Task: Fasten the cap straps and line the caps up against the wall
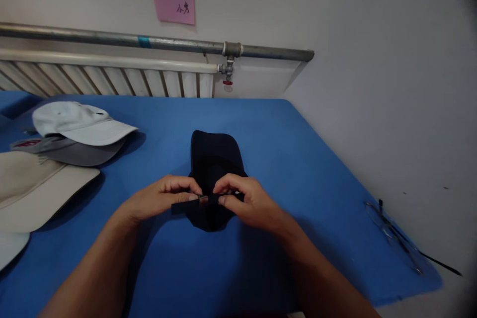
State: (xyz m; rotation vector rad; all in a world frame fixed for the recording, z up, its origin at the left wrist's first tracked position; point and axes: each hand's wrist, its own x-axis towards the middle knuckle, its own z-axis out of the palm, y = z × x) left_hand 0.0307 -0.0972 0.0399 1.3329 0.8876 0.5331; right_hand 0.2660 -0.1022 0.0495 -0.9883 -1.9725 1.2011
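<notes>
A dark baseball cap [216, 151] lies in the middle of the blue table, its brim pointing away from me. Across its near side runs the cap's dark back strap with a small metal buckle [203, 200]. My left hand [160, 196] pinches the strap just left of the buckle, and a loose strap end [179, 207] sticks out below its fingers. On the other side of the buckle, my right hand [246, 198] grips the strap between thumb and fingers. Both hands are closed. Part of the cap's crown is hidden behind them.
To the left lie a white cap [80, 121], a grey cap [85, 153] and a beige cap [48, 189], overlapping. Eyeglasses [395, 233] rest near the right edge of the blue table [268, 124]. A radiator [112, 79] and a metal pipe [179, 43] run along the wall behind.
</notes>
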